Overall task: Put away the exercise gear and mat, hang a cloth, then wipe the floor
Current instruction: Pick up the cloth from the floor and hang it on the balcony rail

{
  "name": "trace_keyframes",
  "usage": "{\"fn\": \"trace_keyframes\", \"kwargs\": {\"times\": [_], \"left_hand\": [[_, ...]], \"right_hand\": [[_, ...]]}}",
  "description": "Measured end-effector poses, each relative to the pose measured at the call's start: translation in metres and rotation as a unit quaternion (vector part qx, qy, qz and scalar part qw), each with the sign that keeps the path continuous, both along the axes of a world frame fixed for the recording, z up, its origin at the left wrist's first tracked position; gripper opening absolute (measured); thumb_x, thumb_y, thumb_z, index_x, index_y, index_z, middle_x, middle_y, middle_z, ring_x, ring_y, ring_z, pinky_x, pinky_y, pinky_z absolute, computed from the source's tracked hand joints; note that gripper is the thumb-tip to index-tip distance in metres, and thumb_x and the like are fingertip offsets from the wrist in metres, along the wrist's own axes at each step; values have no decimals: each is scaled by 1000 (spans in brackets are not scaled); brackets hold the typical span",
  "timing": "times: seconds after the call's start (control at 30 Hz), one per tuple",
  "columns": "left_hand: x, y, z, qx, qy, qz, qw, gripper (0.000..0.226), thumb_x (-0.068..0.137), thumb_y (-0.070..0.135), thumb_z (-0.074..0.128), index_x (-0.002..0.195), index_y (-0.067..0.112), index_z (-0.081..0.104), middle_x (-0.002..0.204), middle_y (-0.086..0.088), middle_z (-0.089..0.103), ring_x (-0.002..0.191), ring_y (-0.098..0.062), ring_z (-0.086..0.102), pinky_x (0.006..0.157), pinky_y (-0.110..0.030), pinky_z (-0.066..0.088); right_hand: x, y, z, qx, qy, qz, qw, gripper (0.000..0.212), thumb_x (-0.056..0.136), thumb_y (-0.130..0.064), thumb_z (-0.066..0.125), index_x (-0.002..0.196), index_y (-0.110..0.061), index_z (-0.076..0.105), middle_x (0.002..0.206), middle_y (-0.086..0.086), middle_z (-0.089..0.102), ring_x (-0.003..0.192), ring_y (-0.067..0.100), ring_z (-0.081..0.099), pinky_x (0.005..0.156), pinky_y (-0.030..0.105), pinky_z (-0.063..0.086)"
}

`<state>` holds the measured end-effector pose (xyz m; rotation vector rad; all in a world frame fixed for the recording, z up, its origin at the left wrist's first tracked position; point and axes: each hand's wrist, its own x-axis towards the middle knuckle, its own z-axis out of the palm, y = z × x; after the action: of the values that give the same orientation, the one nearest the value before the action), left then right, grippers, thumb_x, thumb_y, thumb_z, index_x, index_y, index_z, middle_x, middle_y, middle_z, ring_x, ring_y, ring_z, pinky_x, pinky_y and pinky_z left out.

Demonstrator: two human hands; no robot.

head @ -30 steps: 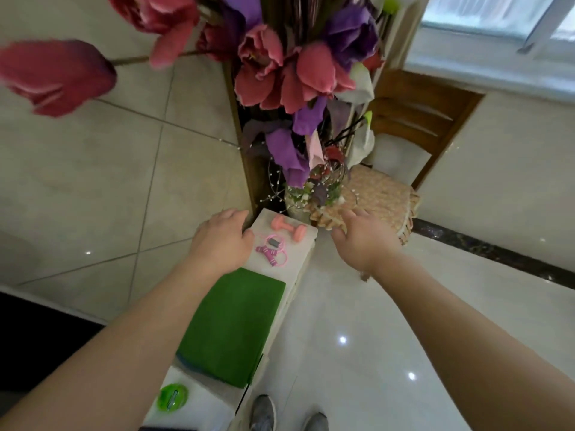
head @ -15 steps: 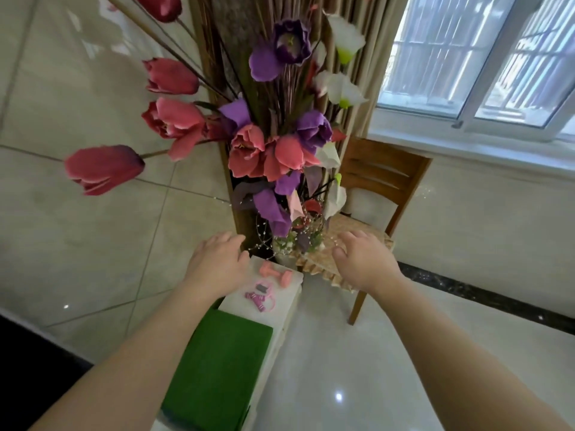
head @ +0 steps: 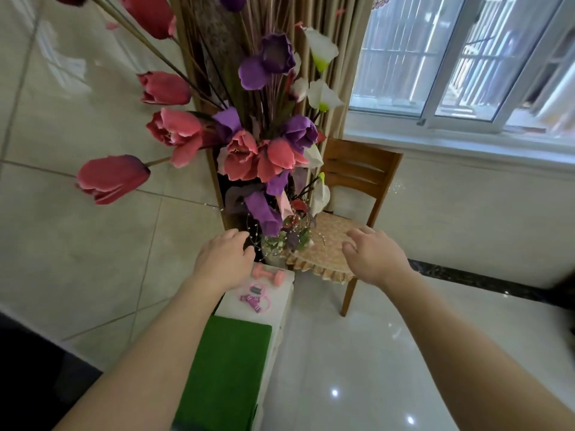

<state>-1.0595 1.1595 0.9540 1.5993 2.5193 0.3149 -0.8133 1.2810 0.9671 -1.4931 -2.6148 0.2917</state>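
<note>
Left hand (head: 222, 262) and right hand (head: 373, 259) are empty, fingers relaxed. Pink dumbbell (head: 268, 273) and skipping rope (head: 255, 297) lie on the white ledge (head: 281, 295) beyond the green mat (head: 230, 368), just beside the left hand. Recommend gripping the dumbbell's bar, avoiding the flowers (head: 258, 157).

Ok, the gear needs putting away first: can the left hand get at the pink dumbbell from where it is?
Probably yes: the left hand hovers close by the pink dumbbell, with nothing lying between them.

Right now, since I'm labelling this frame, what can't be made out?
Head view:
- flat green mat: near end cut by the bottom edge, left side behind the left forearm.
- small pink looped gadget: too small to identify.
- clear vase: base hidden behind artificial flowers and left hand.
</note>
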Motion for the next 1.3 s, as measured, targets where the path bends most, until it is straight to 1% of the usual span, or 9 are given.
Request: {"fn": "trace_keyframes", "kwargs": {"times": [0.17,0.3,0.4,0.6,0.73,0.9,1.03,1.2,1.3], "left_hand": [[-3,-4,1,9,-11,-31,999,48,102,35,35,148,21,39,154,0,39,139,-23,38,112,-41,33],[-1,-4,0,18,-19,-57,998,45,103,34,35,145,20,42,151,-1,41,136,-22,40,110,-41,34],[-1,-3,-1,25,-21,-71,997,46,103,33,35,147,20,41,153,-1,40,138,-21,38,110,-41,33],[7,7,-9,21,-27,-88,995,45,103,34,35,145,21,42,150,2,41,137,-18,37,112,-40,31],[14,17,-17,21,-20,-89,996,43,103,36,34,141,21,46,147,0,46,135,-20,40,112,-41,32],[41,36,-24,8,-24,-69,997,45,104,35,33,145,21,43,151,1,41,139,-19,35,114,-41,29],[71,54,-31,4,-24,-38,999,42,104,34,33,141,20,47,149,-1,43,137,-21,37,112,-42,30],[104,70,-45,-18,-54,41,998,49,102,42,32,148,25,39,152,3,40,139,-20,36,111,-45,35],[125,64,-45,-29,-45,85,995,45,101,38,32,143,25,43,148,2,45,129,-26,46,104,-45,40]], "right_hand": [[2,-18,5,-2,-12,-18,1000,49,102,-43,29,142,-22,46,147,3,46,135,24,42,109,40,37],[4,-25,3,4,-22,-36,999,49,101,-44,29,139,-20,49,145,4,49,132,24,43,105,40,40],[6,-29,-1,8,-27,-36,999,49,102,-43,29,140,-19,47,146,3,47,133,23,41,107,38,38],[18,-25,-8,-2,-38,-37,999,46,101,-46,27,132,-23,52,133,0,55,121,20,49,101,36,42],[28,-16,-14,17,-36,-25,999,46,101,-44,26,131,-22,53,131,0,57,119,21,50,101,36,42],[52,14,-23,13,-38,-17,999,47,100,-46,26,134,-23,51,134,-1,56,122,21,49,103,37,42],[73,44,-27,9,-55,22,998,50,101,-43,28,142,-20,45,142,3,50,131,24,43,107,39,38],[103,86,-34,7,-65,69,995,46,101,-43,30,133,-18,51,136,4,54,127,25,45,103,39,40],[114,103,-33,-1,-69,114,991,46,101,-42,30,134,-18,51,137,5,53,128,26,44,105,39,38]]}}
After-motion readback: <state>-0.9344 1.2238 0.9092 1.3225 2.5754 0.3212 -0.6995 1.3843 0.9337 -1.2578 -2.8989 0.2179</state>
